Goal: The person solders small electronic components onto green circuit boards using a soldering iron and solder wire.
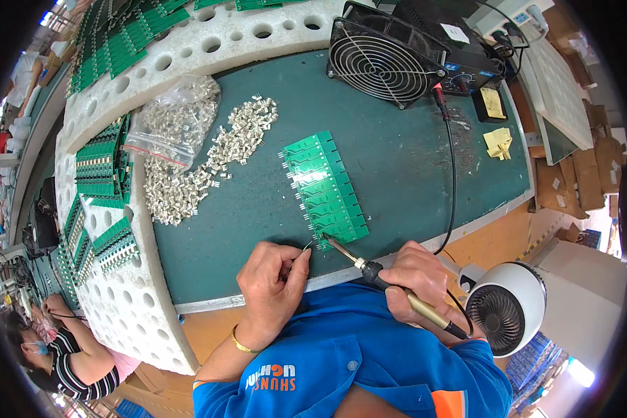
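A green circuit board panel (325,191) lies on the dark green bench mat, with small white connectors along its left edge. My right hand (412,279) is closed around a soldering iron (375,273). Its tip rests at or just above the panel's near left corner. Beside that corner, my left hand (268,275) pinches a thin solder wire (308,244), whose end points at the same edge. Whether the tip and wire touch cannot be made out.
Loose white connectors (177,195) and a plastic bag of them (177,115) lie to the left. Perforated white foam (129,306) holds more boards. A black fan (380,59), a soldering station (460,80) and a yellow sponge (493,103) stand at the far right; the iron's cord (454,181) hangs nearby.
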`<state>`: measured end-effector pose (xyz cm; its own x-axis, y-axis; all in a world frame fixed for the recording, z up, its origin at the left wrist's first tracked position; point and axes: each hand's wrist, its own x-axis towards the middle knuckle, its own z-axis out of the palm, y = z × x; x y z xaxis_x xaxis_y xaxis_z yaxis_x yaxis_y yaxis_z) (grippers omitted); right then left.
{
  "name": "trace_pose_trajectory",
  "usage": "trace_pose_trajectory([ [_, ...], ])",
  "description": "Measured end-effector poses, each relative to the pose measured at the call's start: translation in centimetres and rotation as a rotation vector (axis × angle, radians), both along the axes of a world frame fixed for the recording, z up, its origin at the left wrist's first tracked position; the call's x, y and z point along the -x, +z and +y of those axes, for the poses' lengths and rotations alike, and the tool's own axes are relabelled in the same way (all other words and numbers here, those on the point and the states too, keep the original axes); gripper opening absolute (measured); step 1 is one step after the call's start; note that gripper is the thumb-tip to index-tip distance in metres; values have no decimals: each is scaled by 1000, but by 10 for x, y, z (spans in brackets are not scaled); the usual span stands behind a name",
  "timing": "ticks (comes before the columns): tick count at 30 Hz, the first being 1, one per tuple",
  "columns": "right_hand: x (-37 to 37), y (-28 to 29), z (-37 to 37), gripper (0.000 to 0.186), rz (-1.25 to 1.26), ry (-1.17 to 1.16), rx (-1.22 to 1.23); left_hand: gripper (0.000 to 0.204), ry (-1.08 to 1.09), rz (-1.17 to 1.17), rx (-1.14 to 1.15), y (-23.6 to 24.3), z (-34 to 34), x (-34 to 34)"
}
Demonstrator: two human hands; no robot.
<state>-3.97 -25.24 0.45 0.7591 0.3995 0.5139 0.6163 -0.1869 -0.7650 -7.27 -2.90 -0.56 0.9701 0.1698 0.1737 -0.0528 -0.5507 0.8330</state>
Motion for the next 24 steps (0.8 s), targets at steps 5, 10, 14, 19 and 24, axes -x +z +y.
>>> trace_pose_trajectory([
  [5, -1, -2, 1, 13, 10, -5, -22, 14, -7, 19, 4, 3, -1, -2],
  [10, -2, -5, 4, 11, 34, -38, -70, 13, 1, 51, -11, 3, -3, -6],
  [14, -2, -3, 3, 10, 57, -37, -39, 13, -11, 51, -7, 6, -3, -9],
  [19, -3, -2, 3, 10, 55, -32, -39, 12, -40, 72, -40, 6, -2, -10],
  [24, -4, -2, 1, 10, 65, -21, -28, 12, -50, 74, -46, 5, -2, -11],
])
